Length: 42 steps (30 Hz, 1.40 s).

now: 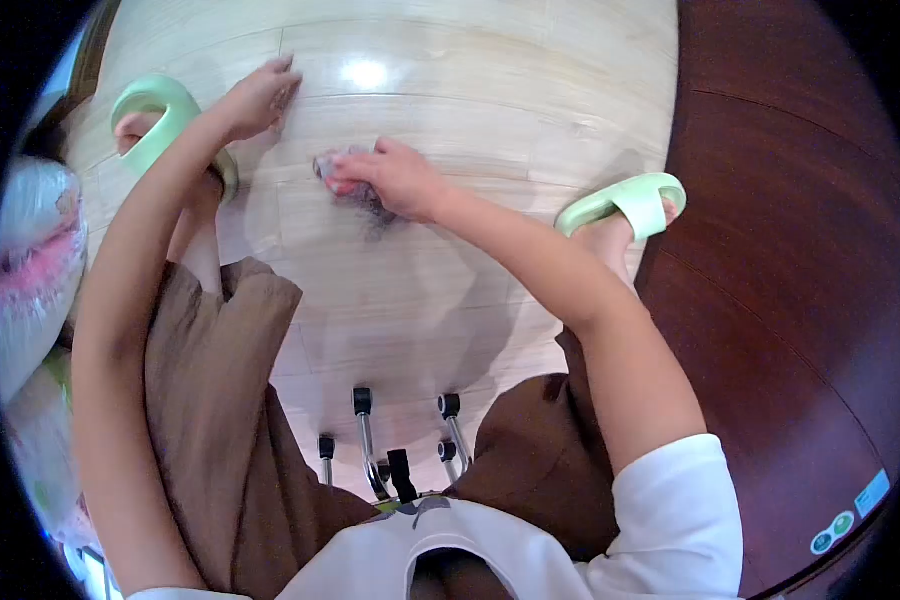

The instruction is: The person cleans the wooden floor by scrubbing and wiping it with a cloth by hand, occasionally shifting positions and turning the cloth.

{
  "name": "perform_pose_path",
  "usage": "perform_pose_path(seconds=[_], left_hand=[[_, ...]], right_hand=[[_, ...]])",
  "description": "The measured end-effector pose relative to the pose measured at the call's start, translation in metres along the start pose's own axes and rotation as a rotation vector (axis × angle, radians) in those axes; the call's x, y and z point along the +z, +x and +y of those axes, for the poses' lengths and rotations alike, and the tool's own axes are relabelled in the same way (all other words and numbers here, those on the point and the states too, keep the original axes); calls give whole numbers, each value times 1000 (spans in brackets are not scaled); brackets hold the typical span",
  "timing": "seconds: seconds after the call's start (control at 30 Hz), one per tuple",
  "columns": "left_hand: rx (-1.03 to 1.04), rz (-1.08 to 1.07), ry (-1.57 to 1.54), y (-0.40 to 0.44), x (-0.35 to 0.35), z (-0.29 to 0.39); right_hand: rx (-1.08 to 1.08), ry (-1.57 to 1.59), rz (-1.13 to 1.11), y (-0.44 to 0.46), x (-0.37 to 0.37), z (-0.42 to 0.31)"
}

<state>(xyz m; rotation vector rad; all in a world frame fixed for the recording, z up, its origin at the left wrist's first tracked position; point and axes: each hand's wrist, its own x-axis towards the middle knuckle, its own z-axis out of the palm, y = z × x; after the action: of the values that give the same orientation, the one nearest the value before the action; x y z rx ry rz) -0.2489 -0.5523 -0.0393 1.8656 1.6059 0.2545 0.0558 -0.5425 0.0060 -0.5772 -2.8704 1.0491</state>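
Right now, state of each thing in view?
Left hand: fingers parted, blurred, no object visible.
Right hand: closed on the bundle.
Crumpled pink-and-clear bundle: gripped, partly hidden.
Dark wispy clump: loose-stranded, by the right hand.
Pale green open-toed slippers: both worn.
Clear-and-pink plastic bag: bulging.

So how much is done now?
The dark, hair-like fuzz already looks gathered in one clump. The right hand grips a crumpled reddish wad right by it; the left hand looks empty. What's left, probably: getting that fuzz off the wood floor.
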Motion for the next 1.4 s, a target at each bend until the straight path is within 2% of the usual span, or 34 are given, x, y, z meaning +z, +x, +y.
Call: perform_pose_path(seconds=[0.03,0.07,0.1,0.13,0.17,0.23,0.27,0.37,0.5,0.53,0.63,0.73,0.93,1.13,1.33,1.4], left_hand=[[-8,-39,-64,-5,-9,9],[20,-52,0,-14,-16,20],[44,-64,66,-24,-26,38],[71,23,14,-34,-33,57],[31,8,-40,-44,-44,74],[-30,-13,-167,-65,-64,110],[-164,-62,-236,-72,-76,130],[-103,15,-277,-95,-91,144],[-195,175,-367,-141,-127,206],[-182,251,-414,-156,-133,227],[-199,337,-541,-193,-143,275],[-208,393,-765,-234,-145,327],[-168,330,-1102,-296,-147,413],[-189,338,-1192,-312,-140,465],[-187,292,-1195,-310,-134,475],[-174,262,-1203,-316,-137,484]], right_hand=[[-10,-11,-35,-7,-2,-7],[-22,-19,-65,-13,-6,-12],[36,8,19,-17,-11,-14],[89,39,105,-17,-17,-19],[135,74,194,-17,-24,-23],[495,690,261,-11,-45,-40],[667,1000,297,-12,-57,-48],[869,1354,420,-26,-104,-76],[762,1931,607,-66,-128,-110],[762,1991,640,-75,-150,-148],[476,2152,511,-111,-155,-164],[344,2159,484,-138,-175,-218],[383,1874,706,-165,-202,-334],[218,1582,766,-186,-202,-376],[68,1625,767,-211,-191,-378],[101,1620,814,-226,-192,-391]])
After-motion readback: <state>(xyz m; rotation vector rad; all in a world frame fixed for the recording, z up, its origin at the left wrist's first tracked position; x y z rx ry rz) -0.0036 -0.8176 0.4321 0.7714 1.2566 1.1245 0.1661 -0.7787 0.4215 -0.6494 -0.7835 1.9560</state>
